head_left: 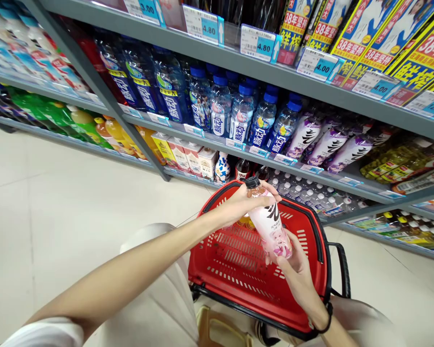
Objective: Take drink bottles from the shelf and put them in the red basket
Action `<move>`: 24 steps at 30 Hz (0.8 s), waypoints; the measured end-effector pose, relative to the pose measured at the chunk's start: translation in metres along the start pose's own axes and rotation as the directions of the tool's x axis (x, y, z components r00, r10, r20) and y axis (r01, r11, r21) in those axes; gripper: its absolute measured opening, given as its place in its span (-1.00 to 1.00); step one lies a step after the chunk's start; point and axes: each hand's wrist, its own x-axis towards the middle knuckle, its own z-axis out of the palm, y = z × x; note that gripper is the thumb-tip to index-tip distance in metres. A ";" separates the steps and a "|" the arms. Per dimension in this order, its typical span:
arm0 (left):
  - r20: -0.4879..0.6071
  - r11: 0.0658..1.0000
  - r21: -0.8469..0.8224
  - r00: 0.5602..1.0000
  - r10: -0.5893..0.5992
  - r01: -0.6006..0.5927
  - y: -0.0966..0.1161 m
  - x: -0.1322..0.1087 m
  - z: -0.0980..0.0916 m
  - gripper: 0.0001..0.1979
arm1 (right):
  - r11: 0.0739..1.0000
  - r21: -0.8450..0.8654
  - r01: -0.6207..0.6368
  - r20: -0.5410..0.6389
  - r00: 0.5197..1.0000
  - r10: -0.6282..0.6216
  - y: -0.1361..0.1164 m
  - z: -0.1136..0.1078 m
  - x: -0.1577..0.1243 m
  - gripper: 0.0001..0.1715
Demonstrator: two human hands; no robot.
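Note:
A drink bottle with a dark cap and a pink and white label is held tilted above the red shopping basket. My left hand wraps round its upper part just below the cap. Round the bottom end, my right hand has its fingers closed. In the basket's far part, partly hidden behind the bottle and my left hand, something yellow shows. The basket's black handle hangs at its right side.
Store shelves run across the far side, with blue-capped bottles, purple-labelled bottles and cartons. Price tags line the shelf edges. Yellow boxes stand on the upper right shelf. A yellowish stool is below the basket.

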 end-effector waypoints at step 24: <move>0.076 0.973 -0.222 0.994 0.078 -0.060 -0.005 0.002 0.002 -0.46 | 0.906 0.295 -0.303 0.296 0.931 0.216 -0.010 0.005 -0.001 -0.55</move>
